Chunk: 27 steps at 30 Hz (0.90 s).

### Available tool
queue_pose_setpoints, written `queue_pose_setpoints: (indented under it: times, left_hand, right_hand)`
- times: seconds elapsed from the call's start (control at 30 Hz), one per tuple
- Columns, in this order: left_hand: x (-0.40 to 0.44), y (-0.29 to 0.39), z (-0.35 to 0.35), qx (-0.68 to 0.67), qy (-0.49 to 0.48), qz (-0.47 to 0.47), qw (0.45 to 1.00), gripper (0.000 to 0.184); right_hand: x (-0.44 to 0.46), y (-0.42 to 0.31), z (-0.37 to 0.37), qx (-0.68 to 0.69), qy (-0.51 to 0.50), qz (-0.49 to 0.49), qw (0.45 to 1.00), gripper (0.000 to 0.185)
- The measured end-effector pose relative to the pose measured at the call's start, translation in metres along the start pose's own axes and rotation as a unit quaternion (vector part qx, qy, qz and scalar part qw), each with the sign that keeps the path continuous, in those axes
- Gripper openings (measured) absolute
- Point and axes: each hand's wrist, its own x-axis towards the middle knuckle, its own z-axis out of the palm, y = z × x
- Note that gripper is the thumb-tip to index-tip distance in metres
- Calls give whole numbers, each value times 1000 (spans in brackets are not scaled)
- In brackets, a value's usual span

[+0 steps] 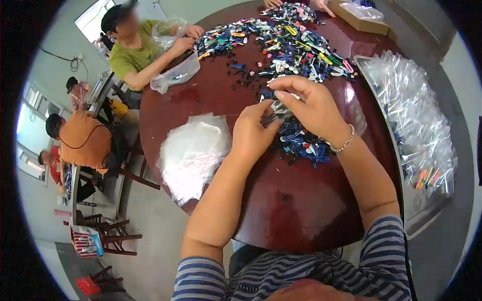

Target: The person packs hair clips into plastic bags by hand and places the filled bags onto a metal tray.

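Note:
My left hand (pixel 253 129) is closed, thumb and fingers pinching a small clear plastic bag (pixel 277 114) above the table. My right hand (pixel 314 108), with a bead bracelet on its wrist, is curled close over the bag. Its thumb and fingers are drawn together, and what they hold is too small to make out. Under and beside my hands lies a small heap of dark blue and black hair clips (pixel 304 145). To the left of my left forearm is a stack of flat clear bags (pixel 193 155).
A large heap of mixed hair clips (pixel 301 47) spreads over the far part of the dark red table (pixel 311 210). Filled clear bags fill a metal tray (pixel 416 220) at right. A cardboard box (pixel 364 20) stands far right. A co-worker (pixel 135 55) handles a bag across the table.

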Motion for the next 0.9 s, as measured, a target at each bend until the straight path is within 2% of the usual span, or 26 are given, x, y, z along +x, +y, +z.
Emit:
queue_pose_setpoints:
  times: [0.13,0.17,0.27,0.3,0.37,0.4,0.47,0.57,0.7,0.9]
  left_hand:
    - [0,-3,0,-6,6,-17,1000,44]
    - [1,-5,0,-16,15,-20,1000,44]
    - [2,-10,2,-37,31,-51,998,45]
    - [2,-12,2,-46,40,-65,996,45]
    - [3,-13,1,-62,26,-81,994,46]
    - [3,-13,1,-54,34,-75,995,46]
    - [2,-12,1,-48,42,-68,996,46]
    - [3,-12,0,-45,25,-89,995,46]
    - [3,-13,0,-55,27,-82,995,45]
    - [2,-15,2,-54,10,-83,995,45]
  right_hand:
    - [3,4,-12,17,11,51,998,18]
    - [4,6,-17,-19,26,29,999,17]
    - [4,2,-43,-196,-28,95,976,21]
    - [3,11,-52,-197,-28,98,975,21]
    - [-1,35,-68,-346,-117,117,923,23]
    - [-3,43,-74,-348,-116,117,923,23]
    - [-6,57,-84,-420,-199,151,873,24]
    - [-12,72,-92,-425,-219,99,873,23]
    - [-14,88,-91,-431,-232,120,864,22]
    - [-12,101,-85,-346,-201,117,909,19]
